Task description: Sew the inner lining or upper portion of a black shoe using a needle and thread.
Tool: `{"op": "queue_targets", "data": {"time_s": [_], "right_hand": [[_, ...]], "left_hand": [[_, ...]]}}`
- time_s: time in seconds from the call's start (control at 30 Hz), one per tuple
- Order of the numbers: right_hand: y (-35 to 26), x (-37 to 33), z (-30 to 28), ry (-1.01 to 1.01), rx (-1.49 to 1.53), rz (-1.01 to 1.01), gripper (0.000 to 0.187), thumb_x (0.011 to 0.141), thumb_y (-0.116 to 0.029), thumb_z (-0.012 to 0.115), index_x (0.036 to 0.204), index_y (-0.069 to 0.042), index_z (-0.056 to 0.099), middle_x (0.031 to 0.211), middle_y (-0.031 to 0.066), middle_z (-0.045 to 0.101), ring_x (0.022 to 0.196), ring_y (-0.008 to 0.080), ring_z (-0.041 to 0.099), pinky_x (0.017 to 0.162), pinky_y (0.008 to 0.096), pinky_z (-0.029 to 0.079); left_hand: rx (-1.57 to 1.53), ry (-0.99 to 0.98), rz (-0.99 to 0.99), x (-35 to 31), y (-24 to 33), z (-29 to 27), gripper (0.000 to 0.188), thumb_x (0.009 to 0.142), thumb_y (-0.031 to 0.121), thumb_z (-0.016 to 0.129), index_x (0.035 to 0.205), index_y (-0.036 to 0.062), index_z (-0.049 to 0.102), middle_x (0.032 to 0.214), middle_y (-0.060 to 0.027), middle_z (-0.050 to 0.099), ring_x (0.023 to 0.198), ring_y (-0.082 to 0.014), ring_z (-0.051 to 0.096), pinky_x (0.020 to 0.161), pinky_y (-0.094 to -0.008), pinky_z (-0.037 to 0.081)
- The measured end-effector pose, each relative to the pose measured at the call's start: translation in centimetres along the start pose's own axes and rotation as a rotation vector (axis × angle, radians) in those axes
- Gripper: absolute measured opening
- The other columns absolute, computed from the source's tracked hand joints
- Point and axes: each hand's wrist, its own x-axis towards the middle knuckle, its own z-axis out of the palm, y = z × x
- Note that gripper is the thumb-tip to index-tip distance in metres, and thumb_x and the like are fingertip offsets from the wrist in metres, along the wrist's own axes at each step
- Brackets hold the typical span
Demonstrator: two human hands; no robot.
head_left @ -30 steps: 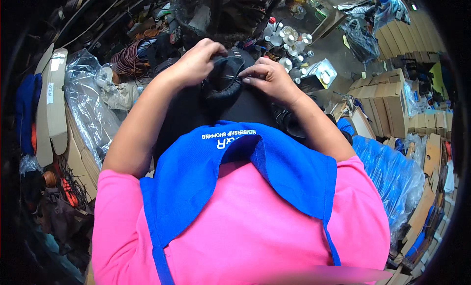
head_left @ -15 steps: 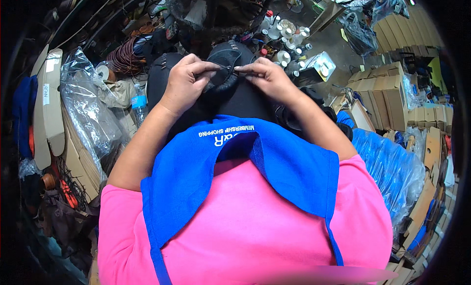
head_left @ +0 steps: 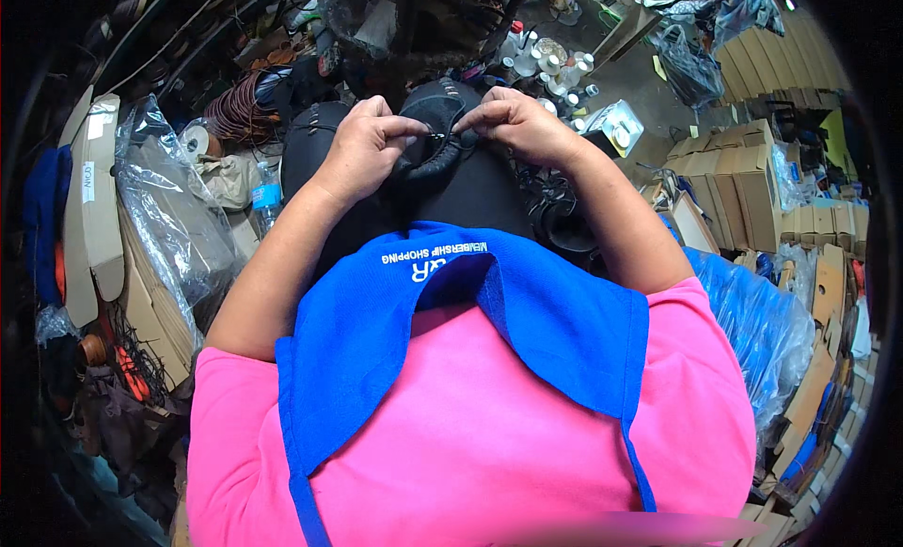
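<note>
A black shoe-like piece (head_left: 435,110) rests between my knees, its rounded rim facing me. My left hand (head_left: 367,144) is closed in a pinch at the left side of its opening. A small thin shiny thing (head_left: 435,135) shows at those fingertips, too small to name. From the other side my right hand (head_left: 522,126) pinches at the piece's right edge, thumb and forefinger together. What it holds is too small and dark to tell. Pale stitch-like marks (head_left: 450,88) run along the far part of the piece. The two hands are a short gap apart.
Several bottles (head_left: 550,67) stand on the floor ahead. A metal can (head_left: 613,128) is right of them. Cardboard boxes (head_left: 729,175) and blue plastic-wrapped goods (head_left: 752,312) lie to the right. At left are clear plastic sheeting (head_left: 179,218), a water bottle (head_left: 267,197) and cord (head_left: 240,107).
My right hand has moved slightly right and away from the left hand, widening the gap. The left hand has shifted slightly right, and a shiny bit now shows between them.
</note>
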Motion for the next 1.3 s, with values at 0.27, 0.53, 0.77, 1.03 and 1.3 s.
{"op": "queue_targets", "data": {"time_s": [0.27, 0.53, 0.77, 1.03, 1.3], "right_hand": [[0.9, -0.2, 0.2, -0.054, 0.138, 0.083, 0.026, 0.080, -0.007, 0.062, 0.105, -0.013, 0.070, 0.085, 0.0022, 0.054, 0.087, 0.0153, 0.049, 0.082, 0.0274, 0.041], [1.2, -0.7, 0.8, -0.048, 0.174, 0.021, 0.029, 0.080, -0.009, 0.066, 0.109, -0.010, 0.067, 0.087, 0.0015, 0.060, 0.087, 0.0120, 0.052, 0.080, 0.0263, 0.042], [0.8, -0.9, 2.2, 0.035, 0.564, 0.183, 0.029, 0.080, -0.013, 0.070, 0.107, -0.004, 0.066, 0.088, 0.0004, 0.065, 0.079, 0.0072, 0.058, 0.074, 0.0225, 0.046], [-0.1, 0.3, 1.5, 0.016, 0.486, 0.140, 0.018, 0.077, -0.012, 0.073, 0.090, -0.002, 0.066, 0.084, -0.0001, 0.063, 0.078, 0.0078, 0.057, 0.073, 0.0233, 0.046], [2.1, -1.5, 1.3, 0.090, 0.594, 0.073, 0.016, 0.081, -0.018, 0.069, 0.087, -0.005, 0.062, 0.084, -0.0016, 0.055, 0.075, 0.0056, 0.050, 0.068, 0.0212, 0.041]], "left_hand": [[-0.054, -0.140, 0.006, 1.5, -0.7, 0.6, 0.022, 0.074, 0.003, 0.067, 0.094, 0.0120, 0.071, 0.073, -0.0050, 0.046, 0.073, -0.0183, 0.048, 0.067, -0.0296, 0.040], [-0.262, -0.225, -0.051, 1.3, -1.8, 1.0, 0.023, 0.075, 0.002, 0.066, 0.097, 0.0091, 0.071, 0.084, -0.0041, 0.058, 0.081, -0.0158, 0.056, 0.076, -0.0274, 0.046], [-0.604, -0.147, -0.329, 1.0, -0.4, 2.2, 0.013, 0.076, 0.002, 0.068, 0.088, -0.0005, 0.064, 0.085, -0.0016, 0.063, 0.078, -0.0077, 0.056, 0.075, -0.0228, 0.045], [-0.366, -0.130, -0.129, 2.0, -0.2, 0.9, 0.017, 0.071, 0.002, 0.071, 0.086, 0.0008, 0.064, 0.082, -0.0037, 0.057, 0.080, -0.0129, 0.056, 0.074, -0.0256, 0.045], [-0.053, -0.110, -0.106, 0.2, 0.5, -1.5, 0.011, 0.078, 0.006, 0.065, 0.087, 0.0019, 0.060, 0.080, -0.0080, 0.055, 0.076, -0.0183, 0.054, 0.071, -0.0291, 0.044]]}}
